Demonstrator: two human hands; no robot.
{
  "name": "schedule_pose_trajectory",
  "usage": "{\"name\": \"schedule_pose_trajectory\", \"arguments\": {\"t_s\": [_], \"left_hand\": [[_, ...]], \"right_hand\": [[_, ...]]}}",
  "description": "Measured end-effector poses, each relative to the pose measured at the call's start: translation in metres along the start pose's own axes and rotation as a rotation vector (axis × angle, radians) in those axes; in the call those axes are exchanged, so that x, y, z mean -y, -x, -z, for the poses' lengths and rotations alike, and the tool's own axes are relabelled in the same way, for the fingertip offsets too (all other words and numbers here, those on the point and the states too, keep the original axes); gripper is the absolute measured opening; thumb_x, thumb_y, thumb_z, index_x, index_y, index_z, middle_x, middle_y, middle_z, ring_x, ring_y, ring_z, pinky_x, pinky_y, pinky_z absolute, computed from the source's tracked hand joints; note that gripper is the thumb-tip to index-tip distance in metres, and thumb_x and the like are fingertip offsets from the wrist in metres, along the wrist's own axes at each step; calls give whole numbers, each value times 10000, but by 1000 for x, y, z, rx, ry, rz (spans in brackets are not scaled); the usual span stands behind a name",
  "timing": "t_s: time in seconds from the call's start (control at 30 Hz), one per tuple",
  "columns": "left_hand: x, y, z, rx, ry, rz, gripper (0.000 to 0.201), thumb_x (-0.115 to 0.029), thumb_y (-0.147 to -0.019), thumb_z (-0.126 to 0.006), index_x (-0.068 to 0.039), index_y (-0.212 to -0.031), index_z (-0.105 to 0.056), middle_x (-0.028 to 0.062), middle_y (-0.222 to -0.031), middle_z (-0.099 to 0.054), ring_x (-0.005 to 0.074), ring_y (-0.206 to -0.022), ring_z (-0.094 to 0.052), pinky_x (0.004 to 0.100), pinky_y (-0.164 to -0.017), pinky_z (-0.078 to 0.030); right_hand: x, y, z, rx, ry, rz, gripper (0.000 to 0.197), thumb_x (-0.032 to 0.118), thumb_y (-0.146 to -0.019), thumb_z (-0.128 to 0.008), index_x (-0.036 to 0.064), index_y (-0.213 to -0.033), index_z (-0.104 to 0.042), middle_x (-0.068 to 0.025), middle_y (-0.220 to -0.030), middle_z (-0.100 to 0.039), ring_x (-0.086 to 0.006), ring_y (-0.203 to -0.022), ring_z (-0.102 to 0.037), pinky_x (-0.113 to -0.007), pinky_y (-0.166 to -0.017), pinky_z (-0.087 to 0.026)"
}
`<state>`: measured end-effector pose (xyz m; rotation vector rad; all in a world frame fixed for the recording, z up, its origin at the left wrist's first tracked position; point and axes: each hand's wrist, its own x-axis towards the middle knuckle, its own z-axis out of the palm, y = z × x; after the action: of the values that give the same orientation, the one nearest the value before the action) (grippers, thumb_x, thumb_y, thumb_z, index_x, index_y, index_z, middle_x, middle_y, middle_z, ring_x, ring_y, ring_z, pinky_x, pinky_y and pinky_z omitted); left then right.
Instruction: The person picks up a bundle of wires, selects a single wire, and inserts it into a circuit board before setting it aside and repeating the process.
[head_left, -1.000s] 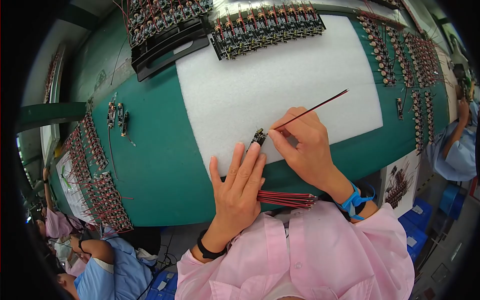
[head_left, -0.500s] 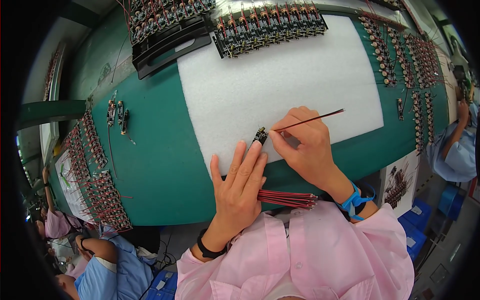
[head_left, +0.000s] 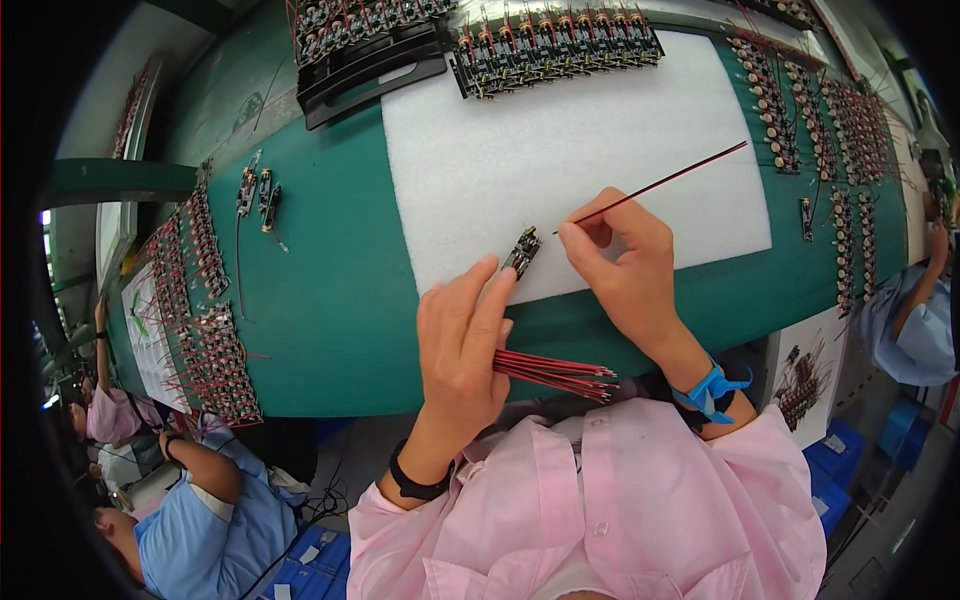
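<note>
A small black circuit board (head_left: 522, 253) lies slanted on the white foam sheet (head_left: 590, 140). The index and middle fingertips of my left hand (head_left: 460, 345) touch its lower end. That same hand's curled lower fingers and palm hold a bundle of red and black wires (head_left: 560, 373), whose ends fan out to the right. Between thumb and index finger, my right hand (head_left: 630, 275) pinches one red-and-black wire (head_left: 690, 178). The wire's near tip sits just right of the board's upper end, seemingly apart from it. Its far end slants up to the right.
A row of wired boards (head_left: 555, 55) stands on the foam's far edge, beside a black tray (head_left: 375, 85). Several boards lie in groups on the green mat (head_left: 330, 270), left (head_left: 225, 365) and right (head_left: 765, 100). Co-workers (head_left: 205, 510) sit at both sides.
My right hand has drawn slightly away from the board, and its wire now tilts more steeply. My left fingertips have slid down the board, uncovering more of it. The whole view has shifted somewhat.
</note>
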<state>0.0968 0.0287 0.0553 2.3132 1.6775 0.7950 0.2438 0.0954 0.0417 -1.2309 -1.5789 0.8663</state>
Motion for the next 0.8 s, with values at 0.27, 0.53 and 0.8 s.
{"name": "schedule_pose_trajectory", "arguments": {"t_s": [0.27, 0.53, 0.8], "left_hand": [[-3, -10, -11, -155, -38, 59, 403, 8, -608, -562, -53, -1003, -513, 83, -672, -444, 182, -455, -456, 254, -394, -340], [-27, -8, -3, -164, 518, 365, 106, -17, -659, -586, -5, -764, -578, 24, -576, -477, 79, -477, -418, 196, -429, -318], [-53, -5, 13, -103, 990, 617, 96, -66, -747, -564, 21, -707, -574, -62, -538, -448, 7, -483, -368, 163, -430, -270]], "right_hand": [[15, 17, 24, -2, -324, -258, 17, -4, -701, -537, -13, -691, -525, 9, -643, -488, -48, -593, -432, -183, -537, -340], [16, 29, 54, 87, -385, -174, 12, -9, -721, -514, -18, -724, -521, -11, -672, -512, -59, -618, -469, -169, -526, -355], [30, 32, 58, 251, -467, -208, 45, 32, -730, -519, -7, -753, -517, -23, -679, -531, -85, -643, -532, -192, -529, -410]]}}
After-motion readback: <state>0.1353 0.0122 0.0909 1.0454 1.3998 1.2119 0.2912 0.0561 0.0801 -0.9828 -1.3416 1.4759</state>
